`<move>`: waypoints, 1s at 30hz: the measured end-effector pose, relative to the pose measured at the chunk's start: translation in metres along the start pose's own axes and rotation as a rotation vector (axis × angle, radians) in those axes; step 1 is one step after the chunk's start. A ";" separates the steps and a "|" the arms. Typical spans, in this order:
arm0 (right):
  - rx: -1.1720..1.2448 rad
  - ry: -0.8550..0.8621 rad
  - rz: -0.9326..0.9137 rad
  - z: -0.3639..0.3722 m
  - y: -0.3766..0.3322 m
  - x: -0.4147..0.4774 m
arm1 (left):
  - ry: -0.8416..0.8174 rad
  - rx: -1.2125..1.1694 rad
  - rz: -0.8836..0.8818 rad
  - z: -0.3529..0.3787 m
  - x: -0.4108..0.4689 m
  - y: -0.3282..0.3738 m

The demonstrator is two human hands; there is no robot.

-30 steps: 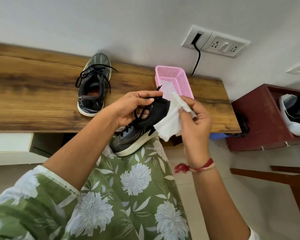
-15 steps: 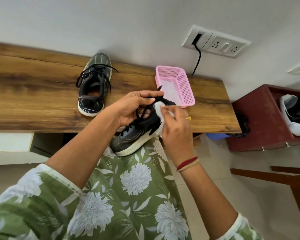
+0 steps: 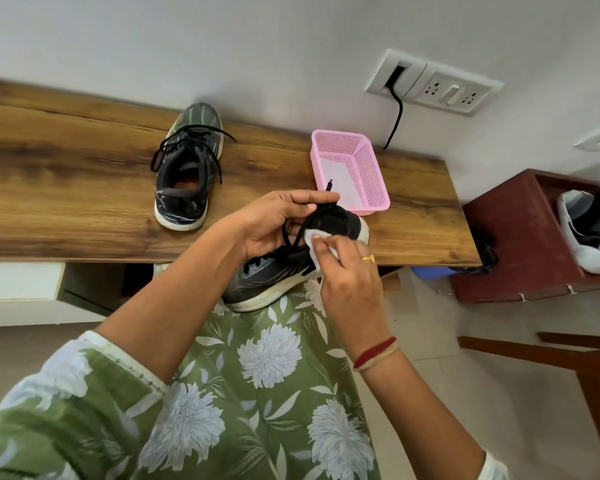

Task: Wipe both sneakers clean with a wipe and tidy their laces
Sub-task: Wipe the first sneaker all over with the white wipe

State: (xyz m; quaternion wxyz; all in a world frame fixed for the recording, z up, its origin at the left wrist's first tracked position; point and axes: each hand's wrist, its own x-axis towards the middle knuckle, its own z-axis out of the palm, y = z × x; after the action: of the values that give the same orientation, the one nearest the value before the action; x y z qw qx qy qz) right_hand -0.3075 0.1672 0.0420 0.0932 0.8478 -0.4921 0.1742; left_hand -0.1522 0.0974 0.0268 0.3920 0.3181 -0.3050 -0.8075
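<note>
My left hand (image 3: 274,221) grips a dark sneaker with a white sole (image 3: 267,282) by its opening, over my lap, toe toward me. Its black laces (image 3: 290,233) hang loose over my fingers. My right hand (image 3: 347,271) presses a white wipe (image 3: 314,237) against the sneaker's upper side near the heel. The second dark sneaker (image 3: 184,174) stands on the wooden shelf (image 3: 66,188), toe toward the wall, with its laces untied and spread.
A pink mesh basket (image 3: 364,168) sits on the shelf just behind the held sneaker. A black cable (image 3: 395,123) drops from the wall socket. A dark red box (image 3: 520,244) holding other shoes stands to the right, with wooden furniture legs (image 3: 551,358) below it.
My right hand turned over and brought the wipe from hanging loose beside the sneaker onto its upper. The wipe is now bunched under my fingers. My left hand kept its hold.
</note>
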 end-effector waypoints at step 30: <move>0.034 -0.001 0.160 0.006 -0.008 0.008 | -0.016 0.002 -0.031 0.001 -0.001 -0.002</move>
State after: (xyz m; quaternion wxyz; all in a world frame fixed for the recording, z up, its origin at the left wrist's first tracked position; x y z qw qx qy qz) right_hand -0.2960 0.1627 0.0392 0.0644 0.8074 -0.5553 0.1889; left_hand -0.1533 0.0998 0.0259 0.3766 0.3168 -0.3039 -0.8158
